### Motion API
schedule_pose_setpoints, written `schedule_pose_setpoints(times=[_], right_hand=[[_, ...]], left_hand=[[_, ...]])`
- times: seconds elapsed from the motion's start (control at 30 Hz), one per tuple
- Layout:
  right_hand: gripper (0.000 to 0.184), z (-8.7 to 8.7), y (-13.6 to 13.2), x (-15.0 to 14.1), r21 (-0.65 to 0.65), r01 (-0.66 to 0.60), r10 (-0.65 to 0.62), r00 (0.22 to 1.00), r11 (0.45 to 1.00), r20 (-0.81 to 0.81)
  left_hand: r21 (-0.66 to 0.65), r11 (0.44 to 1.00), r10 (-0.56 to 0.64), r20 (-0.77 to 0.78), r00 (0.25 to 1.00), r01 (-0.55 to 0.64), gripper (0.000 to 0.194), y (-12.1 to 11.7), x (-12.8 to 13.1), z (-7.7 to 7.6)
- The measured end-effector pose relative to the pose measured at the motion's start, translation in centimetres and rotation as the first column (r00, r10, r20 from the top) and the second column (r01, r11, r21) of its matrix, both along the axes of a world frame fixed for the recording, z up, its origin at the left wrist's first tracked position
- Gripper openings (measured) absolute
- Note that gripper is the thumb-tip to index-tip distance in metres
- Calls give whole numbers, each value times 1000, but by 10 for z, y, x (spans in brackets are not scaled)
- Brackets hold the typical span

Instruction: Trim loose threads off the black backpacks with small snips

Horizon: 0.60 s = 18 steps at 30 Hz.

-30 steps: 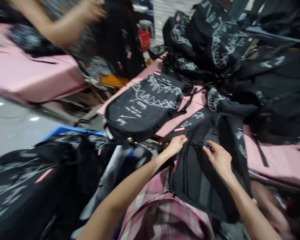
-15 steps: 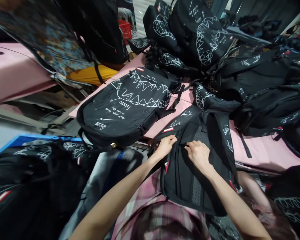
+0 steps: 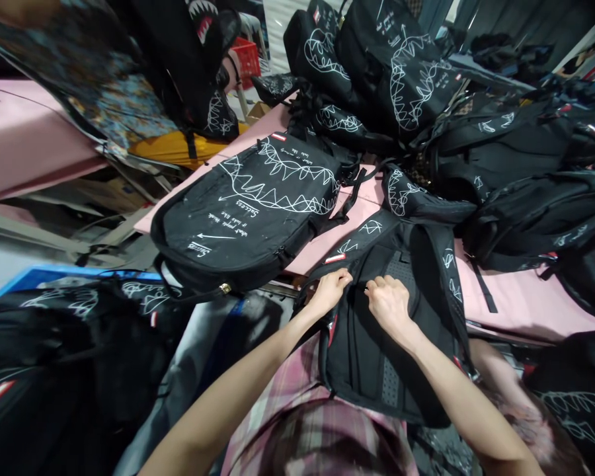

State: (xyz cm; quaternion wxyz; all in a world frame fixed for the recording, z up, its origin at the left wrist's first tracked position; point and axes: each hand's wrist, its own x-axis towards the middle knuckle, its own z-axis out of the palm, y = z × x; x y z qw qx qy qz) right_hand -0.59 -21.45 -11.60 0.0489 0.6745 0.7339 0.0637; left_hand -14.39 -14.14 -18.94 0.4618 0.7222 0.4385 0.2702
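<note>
A black backpack (image 3: pixel 357 350) leans against my lap and the table edge, its padded back panel and shoulder straps toward me. My left hand (image 3: pixel 334 287) is closed on black fabric along its left side, just below a red-and-white label (image 3: pixel 336 258). Over the panel, to the right, my right hand (image 3: pixel 387 303) is closed with the fingertips pinched together. A tiny dark bit shows at those fingertips, too small to name. A dark gap of fabric separates the two hands.
Another black backpack (image 3: pixel 238 231) with white zigzag drawings lies on the pink table (image 3: pixel 515 291). More backpacks (image 3: pixel 411 73) are piled behind and to the right. Across the table, a person in a patterned top (image 3: pixel 119 99) handles a bag. A blue-rimmed bin (image 3: pixel 79 271) stands at left.
My right hand has shifted slightly left and curled tighter, covering more of the dark bit. My left hand has barely moved. Across the table, the person's bag has turned, showing a shark-mouth print.
</note>
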Motion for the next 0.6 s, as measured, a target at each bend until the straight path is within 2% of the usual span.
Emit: schedule_pose_setpoints(times=[0.23,0.6], right_hand=[[17,-11,-5,20,22,170,-161,963,985,-215],[16,-5,-2,4,2,49,-49,997,999,-62]], left_hand=[[-10,1000,25,-26,999,-26,22,1,0,-2],[13,1000,23,-81,996,-22,22,-2,2,4]])
